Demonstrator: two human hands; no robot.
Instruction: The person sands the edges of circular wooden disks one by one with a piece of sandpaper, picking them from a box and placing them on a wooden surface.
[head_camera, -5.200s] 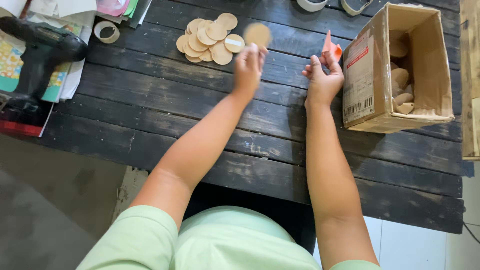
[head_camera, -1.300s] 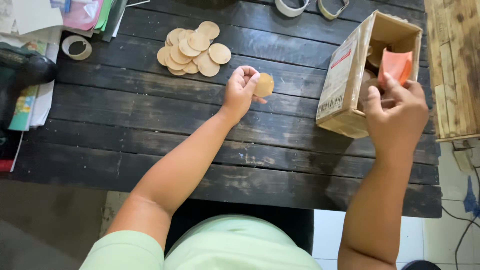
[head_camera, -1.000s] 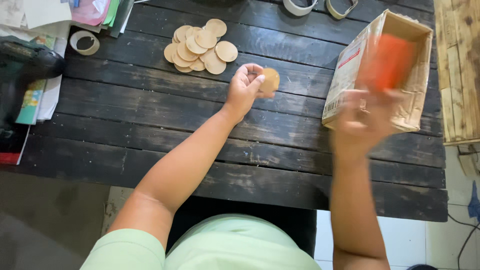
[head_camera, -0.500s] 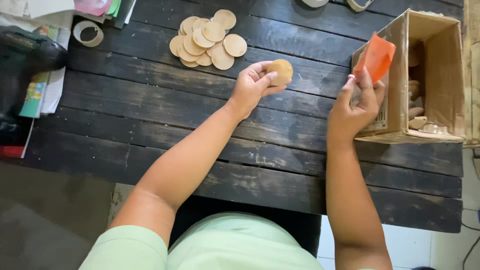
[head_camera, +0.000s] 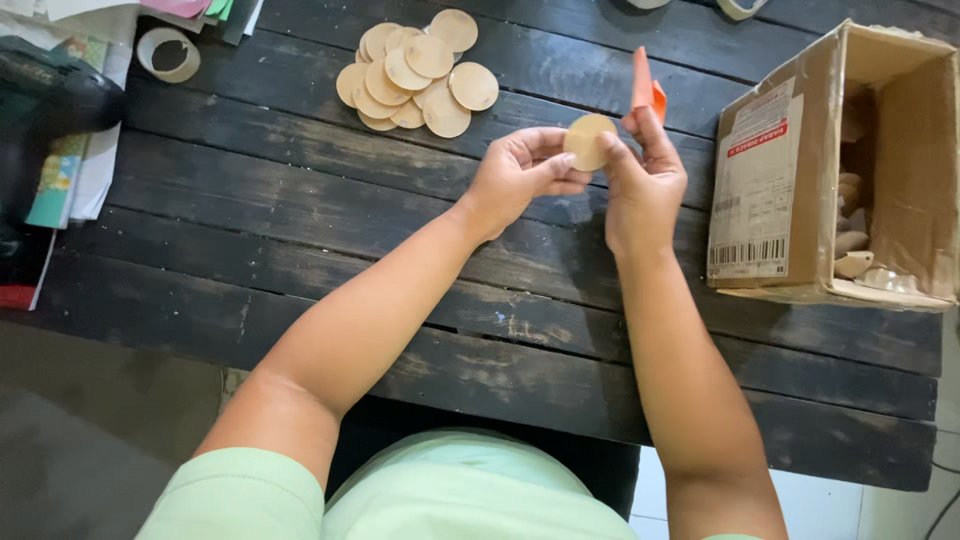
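Round wooden disc (head_camera: 587, 141) is pinched upright above the dark plank table (head_camera: 300, 220), mid-table, by left hand (head_camera: 520, 175) fingers w/ right hand (head_camera: 640, 185) touching its edge. Orange sheet (head_camera: 645, 90) is clamped betw. right thumb and fingers. Disc pile (head_camera: 415, 72) lies well apart, far side. Cardboard box (head_camera: 800, 180), on its side at right edge, holds pale wooden pieces. Bare planks are left near front edge.

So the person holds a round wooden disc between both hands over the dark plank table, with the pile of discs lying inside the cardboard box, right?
Not quite. The head view shows the pile of round wooden discs lying on the dark plank table, away from the open cardboard box. Both hands do hold one round wooden disc.
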